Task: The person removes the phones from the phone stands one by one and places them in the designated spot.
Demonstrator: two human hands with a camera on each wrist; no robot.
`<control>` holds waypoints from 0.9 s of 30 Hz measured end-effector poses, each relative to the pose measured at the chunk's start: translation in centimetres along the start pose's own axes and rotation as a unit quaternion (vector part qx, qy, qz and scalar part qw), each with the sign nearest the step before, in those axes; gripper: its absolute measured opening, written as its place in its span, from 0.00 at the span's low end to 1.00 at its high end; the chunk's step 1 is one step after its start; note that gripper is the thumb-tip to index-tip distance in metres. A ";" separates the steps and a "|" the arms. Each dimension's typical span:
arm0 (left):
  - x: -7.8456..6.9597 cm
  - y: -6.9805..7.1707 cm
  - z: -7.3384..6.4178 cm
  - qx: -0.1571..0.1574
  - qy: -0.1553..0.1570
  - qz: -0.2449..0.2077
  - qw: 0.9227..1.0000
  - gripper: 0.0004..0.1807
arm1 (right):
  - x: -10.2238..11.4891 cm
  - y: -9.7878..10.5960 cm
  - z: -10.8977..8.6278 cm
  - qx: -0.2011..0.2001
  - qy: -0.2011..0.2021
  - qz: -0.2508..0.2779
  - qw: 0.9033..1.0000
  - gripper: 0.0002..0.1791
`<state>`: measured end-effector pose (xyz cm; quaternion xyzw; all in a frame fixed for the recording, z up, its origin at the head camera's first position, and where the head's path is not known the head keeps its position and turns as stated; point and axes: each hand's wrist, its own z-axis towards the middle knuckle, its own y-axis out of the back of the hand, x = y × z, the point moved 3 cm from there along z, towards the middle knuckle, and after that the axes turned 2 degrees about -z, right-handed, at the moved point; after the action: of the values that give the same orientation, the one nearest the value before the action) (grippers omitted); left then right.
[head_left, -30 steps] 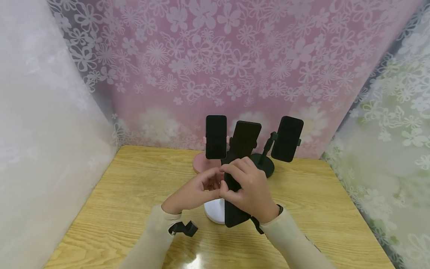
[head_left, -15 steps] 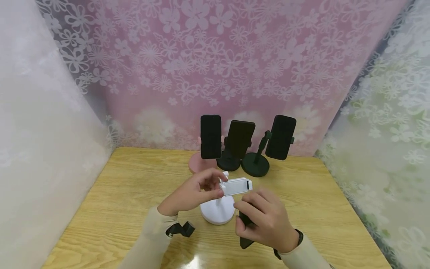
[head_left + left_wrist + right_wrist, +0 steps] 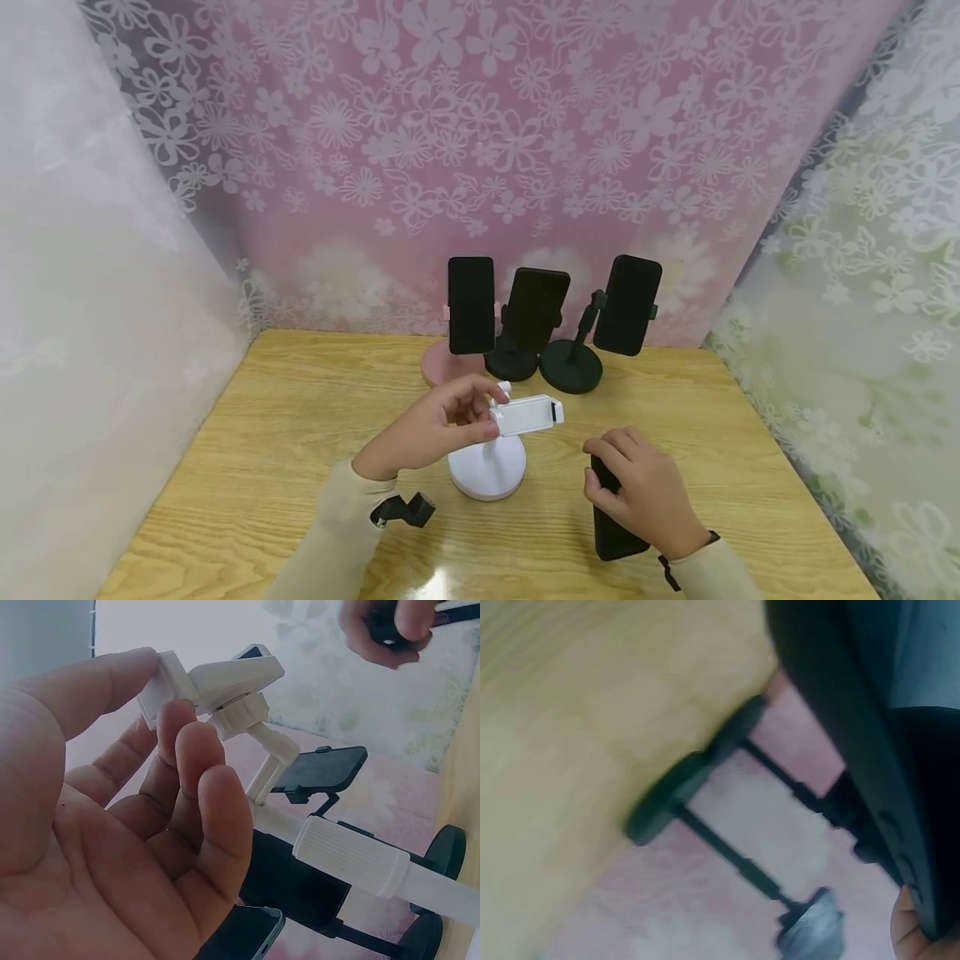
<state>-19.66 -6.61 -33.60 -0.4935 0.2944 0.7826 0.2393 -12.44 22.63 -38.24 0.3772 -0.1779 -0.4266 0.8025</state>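
as far as the present views show, three places on the table appear filled and one outstanding. at the rear, the pink stand, the black stand and the dark green stand each bear a phone. nearer the person, the white stand bears none. the right hand has its fingers curled around the far part of the loose black phone, right of the white stand and apart from it; contact with the table cannot be determined. the left hand pinches one end of the white clamp between thumb and fingers. judged from this layout, that clamp alone is left unfilled.
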 end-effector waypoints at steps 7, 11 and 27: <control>0.0 0.1 0.1 -0.001 0.001 -0.004 1.000 0.17 | -2.9 -1.9 -1.7 0.007 -0.034 -0.002 0.999 0.12; 0.1 -0.1 0.1 0.003 -0.001 -0.009 1.000 0.18 | -4.2 -2.8 -2.2 0.003 -0.053 -0.015 0.998 0.12; 0.2 -0.2 0.1 -0.005 -0.001 -0.013 1.000 0.17 | -9.5 -8.2 -2.4 0.231 -0.231 0.024 0.945 0.14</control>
<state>-19.69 -6.42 -33.82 -0.4976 0.2831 0.7817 0.2475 -20.95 28.63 -45.64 0.4386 -0.4614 -0.4297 0.6404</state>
